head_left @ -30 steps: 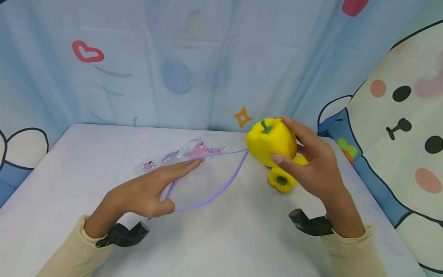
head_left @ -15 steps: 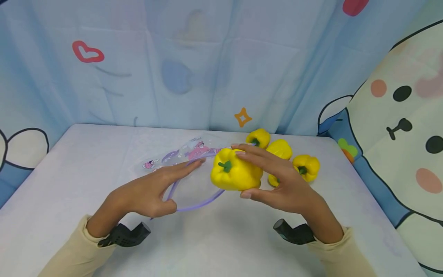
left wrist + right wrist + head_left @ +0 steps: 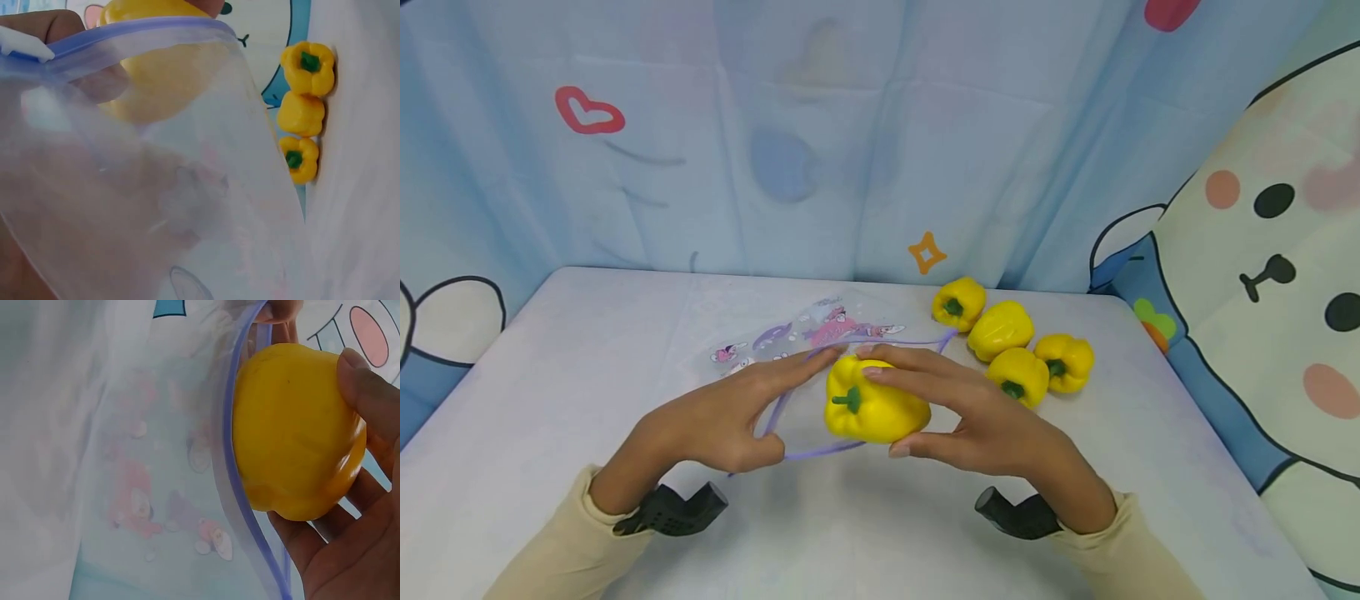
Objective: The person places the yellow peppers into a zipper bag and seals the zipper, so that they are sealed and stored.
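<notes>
A clear zip bag [image 3: 838, 327] with pink and purple prints lies on the table, its mouth ringed by a purple rim. My left hand [image 3: 722, 412] spreads that mouth, fingers straight and thumb apart from them. Curled round a large yellow bell pepper [image 3: 883, 408], my right hand [image 3: 973, 408] holds it at the mouth, green stem toward the left hand. Seen from the right wrist, the pepper [image 3: 297, 431] is at the purple rim [image 3: 231, 440]. Through the plastic in the left wrist view, the pepper [image 3: 159, 87] appears blurred; a white slider [image 3: 25, 44] sits on the rim.
Several smaller yellow bell peppers [image 3: 1000, 329] rest on the white table [image 3: 880, 533], right of the bag. Behind the table hangs a blue printed curtain [image 3: 820, 142]. A cream cartoon figure [image 3: 1277, 275] is printed on the cloth at right.
My right hand has carried the large pepper leftward and down from above the other peppers to the bag's mouth. The left hand has stayed nearly still on the bag.
</notes>
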`<move>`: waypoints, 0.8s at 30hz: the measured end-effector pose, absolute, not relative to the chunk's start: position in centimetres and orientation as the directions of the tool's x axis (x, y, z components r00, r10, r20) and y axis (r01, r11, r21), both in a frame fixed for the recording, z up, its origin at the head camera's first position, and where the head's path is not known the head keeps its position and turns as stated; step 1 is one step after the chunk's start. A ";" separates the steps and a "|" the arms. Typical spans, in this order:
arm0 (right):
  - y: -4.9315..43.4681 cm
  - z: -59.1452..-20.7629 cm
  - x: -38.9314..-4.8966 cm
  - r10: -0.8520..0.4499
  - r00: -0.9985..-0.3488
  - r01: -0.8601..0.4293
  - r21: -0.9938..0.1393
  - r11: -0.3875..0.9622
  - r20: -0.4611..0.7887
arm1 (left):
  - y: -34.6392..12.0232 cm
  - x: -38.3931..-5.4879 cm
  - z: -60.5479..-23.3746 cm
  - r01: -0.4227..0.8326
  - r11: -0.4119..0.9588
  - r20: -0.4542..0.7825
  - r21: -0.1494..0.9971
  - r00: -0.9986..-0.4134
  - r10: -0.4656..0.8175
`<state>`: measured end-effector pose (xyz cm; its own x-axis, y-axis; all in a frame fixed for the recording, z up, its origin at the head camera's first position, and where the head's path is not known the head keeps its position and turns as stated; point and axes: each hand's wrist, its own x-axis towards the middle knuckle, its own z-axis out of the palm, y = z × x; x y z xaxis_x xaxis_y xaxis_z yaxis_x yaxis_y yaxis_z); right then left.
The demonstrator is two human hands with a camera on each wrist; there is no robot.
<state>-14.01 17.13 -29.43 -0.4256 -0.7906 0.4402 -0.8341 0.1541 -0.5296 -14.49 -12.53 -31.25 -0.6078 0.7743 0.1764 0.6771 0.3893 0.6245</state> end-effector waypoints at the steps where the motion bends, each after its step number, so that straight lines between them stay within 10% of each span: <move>1: 17.1 -29.5 -14.1 -0.797 -0.426 -0.832 -0.532 0.159 0.428 | -12.6 -14.5 -31.3 0.677 0.389 0.179 0.624 -0.609 0.773; 24: 15.9 -31.1 -14.2 -0.750 -0.634 -0.733 -0.454 0.506 0.189 | -12.3 -14.6 -31.4 0.682 0.400 0.187 0.612 -0.617 0.765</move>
<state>-14.21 15.86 -31.10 -0.6344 -0.7496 0.1889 -0.7332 0.5061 -0.4542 -14.62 -12.35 -31.37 -0.6165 0.7648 0.1871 0.6821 0.4001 0.6121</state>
